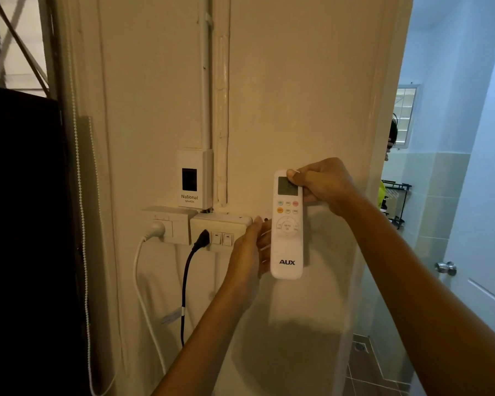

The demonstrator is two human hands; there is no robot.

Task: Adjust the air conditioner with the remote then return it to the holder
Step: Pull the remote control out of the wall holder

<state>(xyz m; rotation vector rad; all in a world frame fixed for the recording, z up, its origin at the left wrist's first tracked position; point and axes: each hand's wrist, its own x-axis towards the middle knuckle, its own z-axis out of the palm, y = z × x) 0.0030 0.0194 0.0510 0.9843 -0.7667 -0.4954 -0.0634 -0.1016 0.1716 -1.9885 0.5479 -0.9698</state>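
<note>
A white AUX remote (287,238) stands upright against the cream wall, screen at the top and buttons facing me. My right hand (322,185) grips its top end, thumb on the upper corner by the screen. My left hand (250,247) touches the remote's left side, fingers curled behind its edge. The holder is hidden behind the remote and my hands. The air conditioner is out of view.
A National breaker box (194,178) sits above two socket and switch plates (223,231) left of the remote, with a white plug (155,230) and a black plug (202,238) whose cords hang down. A dark panel fills the left. A doorway to a tiled bathroom opens on the right, with a white door (480,224).
</note>
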